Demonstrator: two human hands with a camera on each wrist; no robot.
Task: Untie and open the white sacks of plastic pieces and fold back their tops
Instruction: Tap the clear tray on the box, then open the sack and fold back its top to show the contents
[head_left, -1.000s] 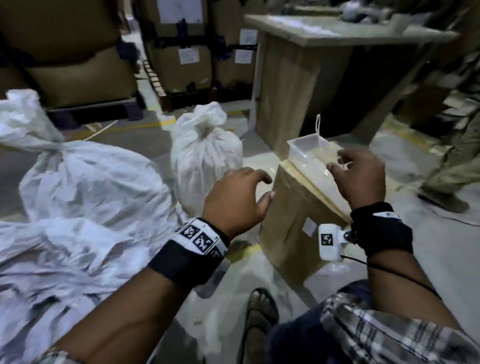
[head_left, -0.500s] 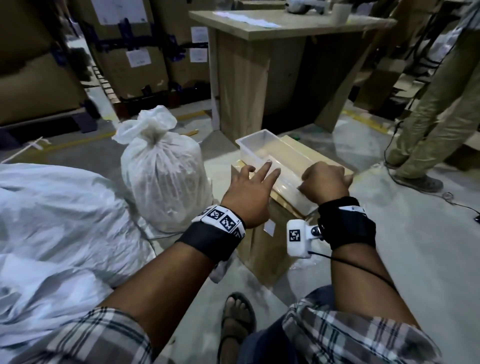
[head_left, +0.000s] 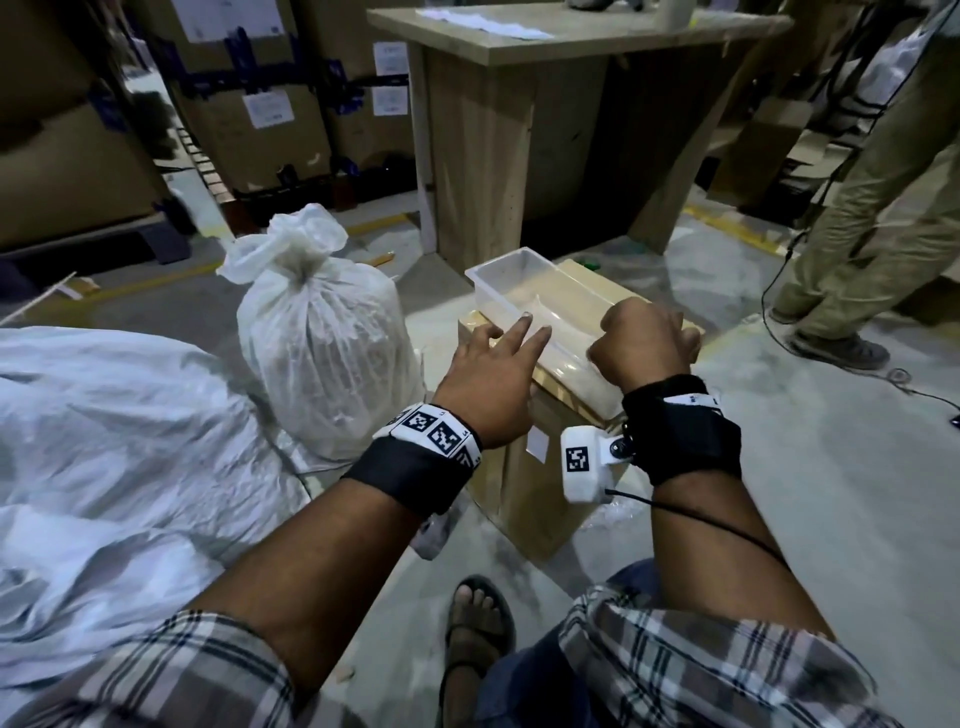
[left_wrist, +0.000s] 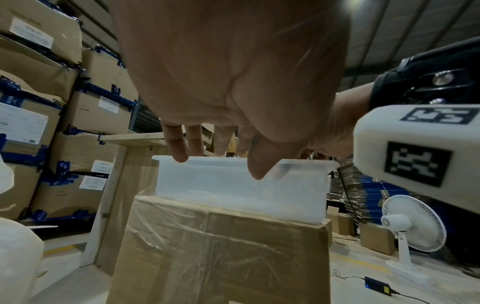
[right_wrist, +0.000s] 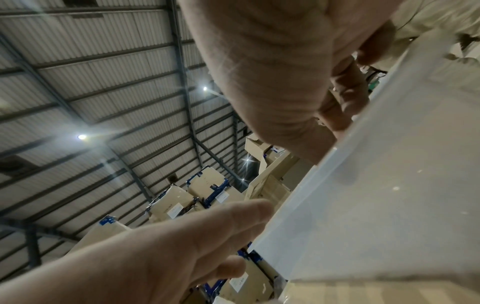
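A small white sack (head_left: 322, 353), its neck tied shut, stands on the floor left of a cardboard box (head_left: 535, 483). A big white woven sack (head_left: 104, 441) lies at the far left. On the box sits a clear plastic tub (head_left: 524, 291). My left hand (head_left: 493, 369) rests straight fingers on the tub's near rim; the left wrist view shows those fingers (left_wrist: 179, 148) on the tub (left_wrist: 241, 189). My right hand (head_left: 647, 338) curls over the tub's right end, and in the right wrist view its fingers (right_wrist: 340, 107) hook over the tub's wall (right_wrist: 376, 195). Neither hand touches a sack.
A wooden table (head_left: 519, 130) stands just behind the box. A person in khaki trousers (head_left: 857, 234) stands at the right, with a cable (head_left: 914, 384) on the floor. Stacked cartons (head_left: 249, 104) fill the back left. My sandalled foot (head_left: 480, 618) is below the box.
My left hand went from curled in the air beside the box to straight fingers on the tub's rim. My right hand closed over the tub's end. The view swung right, away from the sacks.
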